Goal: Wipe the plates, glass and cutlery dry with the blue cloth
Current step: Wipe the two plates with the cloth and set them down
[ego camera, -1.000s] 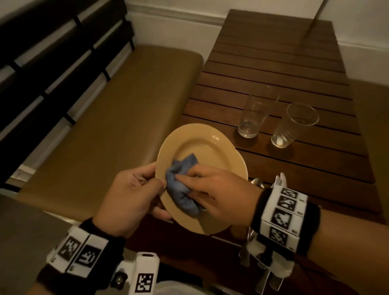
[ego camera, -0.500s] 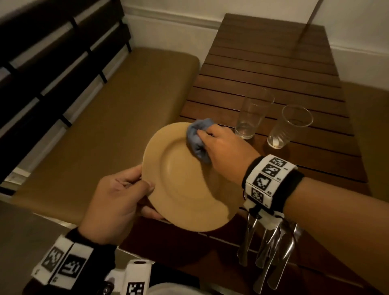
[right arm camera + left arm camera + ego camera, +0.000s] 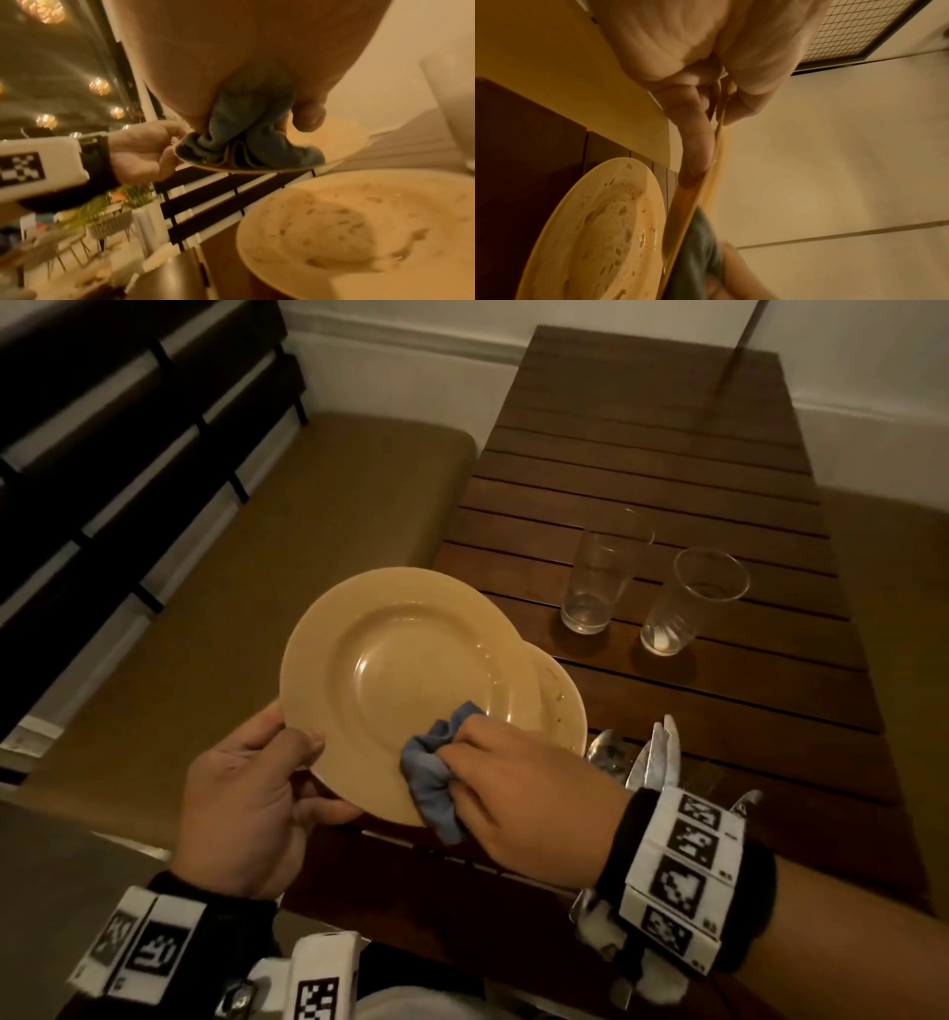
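Left hand (image 3: pixel 246 814) grips plate (image 3: pixel 400 670) at 8 o'clock; right hand (image 3: pixel 518 793) fingers bunch cloth (image 3: pixel 431 778) (pressed at 5 o'clock).

A dark wooden slatted table (image 3: pixel 667 469) stands against a pale wall, just beside a tan padded bench (image 3: pixel 267 531). On it stand 2 clear glasses (image 3: pixel 595 577) (image 3: pixel 688 603), upright and near each other. A second plate (image 3: pixel 562 706) speckled with droplets lies at the near left edge, with cutlery (image 3: pixel 652 757) lying just to its right.
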`<state>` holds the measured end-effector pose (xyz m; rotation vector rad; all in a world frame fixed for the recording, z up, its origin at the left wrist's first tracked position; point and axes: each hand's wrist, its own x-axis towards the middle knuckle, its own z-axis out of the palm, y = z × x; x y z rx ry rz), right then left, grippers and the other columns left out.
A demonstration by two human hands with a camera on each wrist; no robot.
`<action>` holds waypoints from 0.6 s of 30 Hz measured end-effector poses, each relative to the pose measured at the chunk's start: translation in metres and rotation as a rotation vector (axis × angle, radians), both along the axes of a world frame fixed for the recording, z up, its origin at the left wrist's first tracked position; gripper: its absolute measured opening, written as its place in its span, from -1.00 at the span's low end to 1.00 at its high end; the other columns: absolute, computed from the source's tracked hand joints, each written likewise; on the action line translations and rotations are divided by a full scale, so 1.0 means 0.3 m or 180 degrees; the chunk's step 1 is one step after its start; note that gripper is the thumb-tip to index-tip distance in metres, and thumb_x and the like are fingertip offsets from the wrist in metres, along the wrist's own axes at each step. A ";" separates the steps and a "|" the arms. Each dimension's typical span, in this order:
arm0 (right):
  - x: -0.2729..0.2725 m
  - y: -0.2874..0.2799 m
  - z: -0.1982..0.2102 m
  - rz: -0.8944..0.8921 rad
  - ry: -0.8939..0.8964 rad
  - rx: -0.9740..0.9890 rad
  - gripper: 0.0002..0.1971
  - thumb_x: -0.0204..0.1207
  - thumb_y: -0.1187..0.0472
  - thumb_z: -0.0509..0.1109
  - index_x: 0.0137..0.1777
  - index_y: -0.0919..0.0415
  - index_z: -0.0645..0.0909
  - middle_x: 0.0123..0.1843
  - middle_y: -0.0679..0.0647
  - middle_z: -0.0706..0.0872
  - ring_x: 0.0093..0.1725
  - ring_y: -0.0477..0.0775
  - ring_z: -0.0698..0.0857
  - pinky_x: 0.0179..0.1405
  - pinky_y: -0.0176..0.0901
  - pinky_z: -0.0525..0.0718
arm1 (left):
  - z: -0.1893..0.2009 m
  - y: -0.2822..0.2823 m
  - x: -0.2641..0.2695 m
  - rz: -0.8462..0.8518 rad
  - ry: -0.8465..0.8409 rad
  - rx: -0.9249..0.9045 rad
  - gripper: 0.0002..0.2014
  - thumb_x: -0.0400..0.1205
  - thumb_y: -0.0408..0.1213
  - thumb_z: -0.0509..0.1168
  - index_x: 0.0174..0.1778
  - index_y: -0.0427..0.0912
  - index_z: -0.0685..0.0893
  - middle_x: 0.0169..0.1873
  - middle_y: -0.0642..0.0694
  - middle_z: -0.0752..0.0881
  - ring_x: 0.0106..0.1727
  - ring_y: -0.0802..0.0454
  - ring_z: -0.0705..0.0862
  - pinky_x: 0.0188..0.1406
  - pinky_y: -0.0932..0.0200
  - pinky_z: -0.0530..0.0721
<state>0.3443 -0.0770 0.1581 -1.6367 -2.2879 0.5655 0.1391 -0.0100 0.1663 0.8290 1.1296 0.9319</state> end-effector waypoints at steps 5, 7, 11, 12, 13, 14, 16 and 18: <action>0.132 0.029 -0.001 -0.0187 -0.1080 0.0039 -0.78 0.60 0.10 0.20 0.13 0.11 0.61 0.07 0.08 0.60 0.00 0.16 0.62 -0.22 -0.03 0.37 | -0.011 -0.015 -0.031 -0.0061 -0.0012 -0.0129 -0.62 0.69 -0.51 0.18 0.03 -0.06 0.87 -0.11 -0.31 0.72 -0.34 -0.16 0.52 -0.72 0.21 0.70; 0.169 0.079 0.019 -0.0182 -0.1300 0.0164 -0.75 0.60 0.08 0.19 0.20 0.04 0.56 0.13 0.02 0.56 0.06 0.08 0.58 -0.20 -0.07 0.35 | -0.020 -0.027 -0.027 -0.0113 0.0008 -0.0130 -0.66 0.68 -0.54 0.17 0.10 -0.18 0.83 -0.16 -0.31 0.70 -0.38 -0.17 0.50 -0.73 0.21 0.69; 0.182 0.174 0.026 -0.0305 -0.1471 0.0402 -0.75 0.62 0.09 0.24 0.26 0.01 0.54 0.17 0.03 0.55 0.06 0.10 0.54 -0.19 -0.06 0.34 | -0.019 -0.048 0.002 -0.0119 -0.0101 -0.0111 -0.62 0.68 -0.54 0.18 -0.03 -0.08 0.88 -0.22 -0.29 0.70 -0.48 -0.08 0.53 -0.68 0.18 0.73; 0.178 0.184 0.021 -0.0304 -0.1431 0.0403 -0.75 0.62 0.10 0.24 0.27 0.01 0.55 0.19 0.03 0.54 0.09 0.10 0.54 -0.18 -0.06 0.34 | -0.016 -0.049 0.007 -0.0057 -0.0126 -0.0096 -0.64 0.69 -0.53 0.18 0.02 -0.11 0.86 -0.25 -0.25 0.73 -0.53 -0.01 0.57 -0.69 0.19 0.73; 0.172 0.186 0.008 -0.0305 -0.1355 0.0381 -0.76 0.62 0.10 0.24 0.25 0.02 0.57 0.19 0.03 0.54 0.11 0.10 0.54 -0.16 -0.07 0.33 | -0.013 -0.049 0.011 0.0018 -0.0143 -0.0079 -0.67 0.69 -0.52 0.18 0.09 -0.13 0.83 -0.25 -0.21 0.75 -0.55 0.04 0.60 -0.69 0.21 0.73; 0.160 0.174 -0.001 -0.0309 -0.1214 0.0361 -0.78 0.62 0.10 0.23 0.19 0.04 0.62 0.16 0.03 0.57 0.13 0.10 0.55 -0.15 -0.08 0.32 | -0.011 -0.048 0.013 0.0091 -0.0159 -0.0069 -0.68 0.69 -0.51 0.18 0.14 -0.14 0.80 -0.25 -0.18 0.78 -0.54 0.06 0.62 -0.69 0.21 0.73; 0.118 0.138 -0.017 -0.0174 -0.0852 0.0381 -0.74 0.62 0.16 0.18 0.00 0.19 0.70 0.03 0.10 0.66 0.10 0.15 0.60 -0.09 -0.12 0.33 | -0.013 -0.046 0.016 0.0198 -0.0175 -0.0067 -0.68 0.70 -0.50 0.19 0.16 -0.10 0.78 -0.24 -0.16 0.82 -0.51 0.06 0.69 -0.67 0.19 0.75; 0.062 0.097 -0.046 -0.0019 -0.0498 0.0052 -0.68 0.67 0.24 0.10 0.01 0.33 0.70 0.01 0.19 0.70 0.14 0.18 0.59 0.13 -0.15 0.38 | -0.024 -0.044 0.025 0.0221 -0.0112 -0.0067 -0.67 0.70 -0.49 0.19 0.11 -0.05 0.80 -0.26 -0.13 0.85 -0.48 0.02 0.75 -0.63 0.15 0.77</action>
